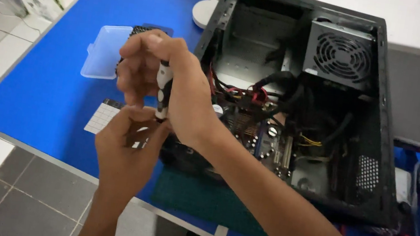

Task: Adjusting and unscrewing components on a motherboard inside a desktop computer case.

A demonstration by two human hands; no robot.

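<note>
Screwdriver (163, 89), black and white, stands near upright above the blue counter (38, 102), just left of the open computer case (377, 161). Right hand (170, 83) has its fingers closed around the upper handle; left hand (127, 144) pinches at the lower tip, though whether a bit sits there cannot be told. Judged light, rigid and slim, with a smooth handle likely to roll: grip at mid-handle. Clear plastic box (104, 50) lies beyond the hands

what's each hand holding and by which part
The right hand grips a black-and-white screwdriver around its handle. The left hand pinches at its lower tip; whether it holds anything there cannot be told.
</note>
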